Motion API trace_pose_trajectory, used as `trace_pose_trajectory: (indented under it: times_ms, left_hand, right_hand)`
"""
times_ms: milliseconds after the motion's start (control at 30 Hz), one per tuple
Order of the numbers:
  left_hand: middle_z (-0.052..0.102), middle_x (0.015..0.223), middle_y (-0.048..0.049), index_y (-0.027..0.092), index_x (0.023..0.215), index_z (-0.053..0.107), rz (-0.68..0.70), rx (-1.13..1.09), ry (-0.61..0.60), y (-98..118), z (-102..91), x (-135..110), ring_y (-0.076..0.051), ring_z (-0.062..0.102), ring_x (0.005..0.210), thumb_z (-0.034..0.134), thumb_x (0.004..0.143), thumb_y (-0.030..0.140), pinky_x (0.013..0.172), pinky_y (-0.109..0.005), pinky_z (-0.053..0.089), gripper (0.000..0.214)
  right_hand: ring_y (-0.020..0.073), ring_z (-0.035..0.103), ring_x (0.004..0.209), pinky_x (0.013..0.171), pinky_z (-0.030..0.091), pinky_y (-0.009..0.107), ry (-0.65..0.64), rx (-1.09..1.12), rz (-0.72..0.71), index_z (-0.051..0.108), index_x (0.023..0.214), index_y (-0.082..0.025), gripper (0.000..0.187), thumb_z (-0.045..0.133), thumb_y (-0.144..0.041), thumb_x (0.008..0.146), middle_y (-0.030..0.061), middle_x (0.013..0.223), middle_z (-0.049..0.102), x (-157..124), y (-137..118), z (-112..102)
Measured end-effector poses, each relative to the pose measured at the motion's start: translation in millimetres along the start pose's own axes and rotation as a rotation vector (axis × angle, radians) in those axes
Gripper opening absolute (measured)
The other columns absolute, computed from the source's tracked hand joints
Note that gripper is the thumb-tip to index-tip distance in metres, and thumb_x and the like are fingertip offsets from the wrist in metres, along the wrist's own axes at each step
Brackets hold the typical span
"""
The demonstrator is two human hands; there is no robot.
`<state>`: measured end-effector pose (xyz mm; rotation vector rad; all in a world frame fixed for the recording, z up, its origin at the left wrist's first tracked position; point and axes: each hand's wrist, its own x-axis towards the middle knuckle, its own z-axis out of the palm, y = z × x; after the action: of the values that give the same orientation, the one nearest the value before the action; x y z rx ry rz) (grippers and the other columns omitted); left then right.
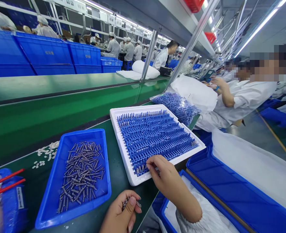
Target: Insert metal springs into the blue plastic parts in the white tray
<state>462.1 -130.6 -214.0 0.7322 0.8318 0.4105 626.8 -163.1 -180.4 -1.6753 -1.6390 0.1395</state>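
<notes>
Right hand at the near edge of the white tray, fingertips pinched narrow on something small at the front row of blue parts; the pinched item itself is too small to make out. Wrist and white sleeve run back toward the near right.

Left hand low at the near edge of the worktop, fingers curled shut around a small bunch of metal springs. Spring ends stick out between thumb and forefinger, long axes roughly level, pointing right toward the white tray.

White tray sits right of centre on the green worktop, long axis running away and to the right. Blue parts stand in tight rows across it; a few grey springs show in the nearest row by the right fingertips.

Blue tray just left of the white one, near the front edge, holding a loose heap of springs lying at all angles.

Small white pieces scattered on the worktop beyond the blue tray's far left corner. Clear bag of blue parts just past the white tray's far right corner. Blue bin with red sticks at the near left corner; its label is not readable.

Blue crates across the conveyor carry yellow characters, too small to read. Other people in white coats sit along the line to the right and beyond.
</notes>
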Motion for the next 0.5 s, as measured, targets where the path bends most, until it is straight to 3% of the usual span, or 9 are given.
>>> trace_pose_trajectory:
  times_ms: [333, 500]
  left_hand:
    - [0.057, 0.048, 0.0029, 0.014, 0.065, 0.06, -0.032, -0.083, 0.013, 3.9, 2.4, 1.1, 0.003, 0.023, 0.03, 0.077, 0.045, 0.059, 0.037, -0.017, 0.011, 0.052]
    - [0.062, 0.054, -0.0009, 0.012, 0.074, 0.062, -0.024, -0.085, 0.029, 2.8, 1.7, 1.6, 0.003, 0.023, 0.031, 0.077, 0.047, 0.058, 0.038, -0.018, 0.012, 0.055]
  right_hand:
    - [0.0227, 0.046, 0.073, 0.064, 0.036, 0.033, -0.044, 0.004, -0.013, 0.047, 0.081, -0.014, 0.019, 0.03, -0.01, 0.089, 0.0058, 0.079, 0.047, 1.4, -4.0, -0.9]
    - [0.0231, 0.046, 0.071, 0.063, 0.036, 0.033, -0.054, 0.008, -0.023, 0.049, 0.08, -0.014, 0.021, 0.031, -0.01, 0.089, 0.0057, 0.077, 0.049, 2.7, -2.3, -0.5]
